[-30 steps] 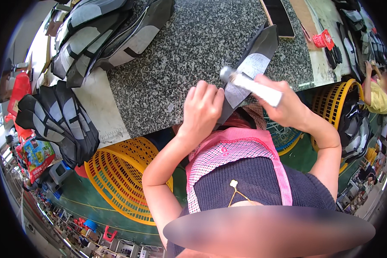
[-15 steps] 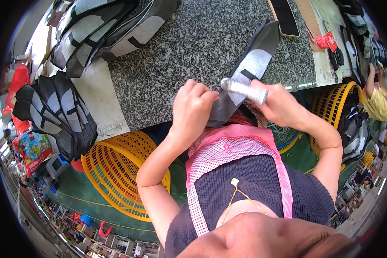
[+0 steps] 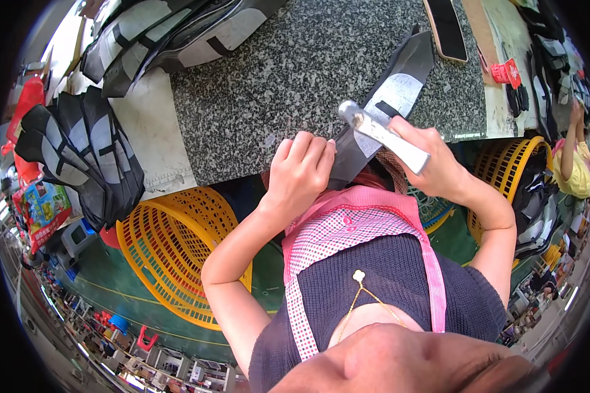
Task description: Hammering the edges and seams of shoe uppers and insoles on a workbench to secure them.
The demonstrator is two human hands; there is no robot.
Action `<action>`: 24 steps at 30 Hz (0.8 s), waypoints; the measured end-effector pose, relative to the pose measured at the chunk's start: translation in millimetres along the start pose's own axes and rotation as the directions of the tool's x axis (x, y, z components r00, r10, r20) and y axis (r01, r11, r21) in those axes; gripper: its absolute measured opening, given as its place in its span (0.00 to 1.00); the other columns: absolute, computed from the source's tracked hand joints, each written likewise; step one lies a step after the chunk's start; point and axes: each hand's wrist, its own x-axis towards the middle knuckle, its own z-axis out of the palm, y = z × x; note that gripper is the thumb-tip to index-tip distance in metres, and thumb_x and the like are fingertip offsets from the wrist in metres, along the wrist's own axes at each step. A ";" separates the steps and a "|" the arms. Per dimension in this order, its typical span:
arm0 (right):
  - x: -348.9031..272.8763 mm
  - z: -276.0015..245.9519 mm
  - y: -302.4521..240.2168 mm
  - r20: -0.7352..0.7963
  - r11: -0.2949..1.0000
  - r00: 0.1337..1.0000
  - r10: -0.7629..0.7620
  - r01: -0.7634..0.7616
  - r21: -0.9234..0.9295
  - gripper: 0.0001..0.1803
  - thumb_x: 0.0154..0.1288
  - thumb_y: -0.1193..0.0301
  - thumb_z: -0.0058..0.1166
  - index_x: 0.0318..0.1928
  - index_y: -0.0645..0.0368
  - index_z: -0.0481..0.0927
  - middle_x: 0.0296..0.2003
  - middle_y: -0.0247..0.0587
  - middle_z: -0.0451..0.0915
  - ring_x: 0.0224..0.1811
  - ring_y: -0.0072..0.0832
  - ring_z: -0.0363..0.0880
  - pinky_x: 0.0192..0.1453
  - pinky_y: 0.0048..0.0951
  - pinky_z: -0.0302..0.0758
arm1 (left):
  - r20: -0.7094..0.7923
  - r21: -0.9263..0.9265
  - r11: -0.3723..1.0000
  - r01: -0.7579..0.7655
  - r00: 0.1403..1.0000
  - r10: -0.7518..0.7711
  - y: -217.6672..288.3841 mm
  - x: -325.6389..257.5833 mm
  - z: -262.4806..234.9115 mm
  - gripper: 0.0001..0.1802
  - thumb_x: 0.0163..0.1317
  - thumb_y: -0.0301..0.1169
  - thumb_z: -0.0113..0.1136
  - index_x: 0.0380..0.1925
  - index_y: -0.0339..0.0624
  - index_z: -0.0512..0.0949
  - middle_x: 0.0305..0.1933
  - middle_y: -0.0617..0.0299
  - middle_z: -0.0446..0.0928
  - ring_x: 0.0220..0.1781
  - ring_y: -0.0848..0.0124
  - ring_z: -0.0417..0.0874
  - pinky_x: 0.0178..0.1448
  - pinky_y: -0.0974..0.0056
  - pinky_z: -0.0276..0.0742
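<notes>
My right hand [image 3: 429, 157] is wrapped around the handle of a metal hammer [image 3: 380, 133], whose silver head lies over a black-and-grey material piece [image 3: 398, 88]. That piece is long and folded-looking, with a light grey patch and a small black strip, and it slants across the near edge of a speckled stone slab [image 3: 255, 92]. My left hand [image 3: 300, 167] is closed, with its fingertips pinching the left edge of the piece near the slab's front. Both the hammer handle and the left fingertips are mostly hidden.
Stacks of similar pieces lie at the far left [image 3: 177, 39] and left [image 3: 88, 157]. A phone [image 3: 447, 29] rests at the back right beside a red item [image 3: 506, 73]. Yellow baskets stand below the table at left [image 3: 170, 262] and right [image 3: 498, 170]. A co-worker's yellow sleeve [image 3: 572, 171] shows far right.
The hammer head has turned in my right hand and sits slightly lower on its right end. My left hand has shifted slightly, with its fingers less tightly bunched. The whole view has shifted a little.
</notes>
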 end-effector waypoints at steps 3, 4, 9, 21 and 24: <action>-4.5 9.7 -2.6 0.180 0.998 0.983 0.037 -0.029 -0.047 0.12 0.65 0.77 0.52 0.46 0.63 0.67 0.28 0.59 0.80 0.33 0.60 0.82 0.35 0.56 0.77 | -0.098 -0.206 0.973 0.103 0.987 -0.125 -6.5 0.5 0.2 0.10 0.51 0.28 0.72 0.34 0.42 0.86 0.35 0.67 0.82 0.39 0.64 0.78 0.41 0.60 0.74; -3.4 10.9 -5.1 0.215 0.996 0.976 0.045 -0.027 -0.087 0.12 0.66 0.76 0.52 0.46 0.63 0.66 0.28 0.59 0.80 0.32 0.61 0.81 0.35 0.57 0.76 | -0.099 -0.205 0.973 0.106 0.987 -0.128 -7.9 -2.0 -0.2 0.10 0.51 0.28 0.72 0.34 0.42 0.86 0.35 0.67 0.82 0.39 0.64 0.78 0.41 0.60 0.74; 11.0 1.3 -3.2 0.066 1.000 0.998 0.013 -0.012 -0.012 0.08 0.69 0.74 0.52 0.44 0.62 0.68 0.28 0.58 0.80 0.33 0.59 0.82 0.35 0.57 0.76 | -0.078 -0.175 0.971 0.166 0.980 -0.181 1.0 -15.5 1.3 0.10 0.53 0.33 0.71 0.34 0.45 0.85 0.34 0.68 0.80 0.41 0.65 0.77 0.42 0.61 0.72; 8.1 14.0 -1.8 0.217 0.999 0.976 0.004 -0.011 0.032 0.07 0.67 0.79 0.51 0.44 0.64 0.69 0.30 0.58 0.76 0.34 0.60 0.79 0.35 0.51 0.75 | -0.196 -0.319 0.821 0.473 0.815 -0.545 19.5 -27.1 9.5 0.08 0.48 0.32 0.79 0.29 0.47 0.89 0.29 0.69 0.82 0.35 0.68 0.77 0.44 0.61 0.70; 12.1 9.6 -3.7 0.147 0.998 0.989 -0.019 0.011 0.057 0.05 0.67 0.80 0.52 0.42 0.65 0.72 0.32 0.55 0.73 0.34 0.59 0.78 0.34 0.46 0.74 | -0.217 -0.342 0.814 0.469 0.804 -0.554 23.0 -29.2 13.0 0.07 0.50 0.31 0.78 0.29 0.47 0.88 0.30 0.69 0.82 0.36 0.68 0.77 0.43 0.61 0.69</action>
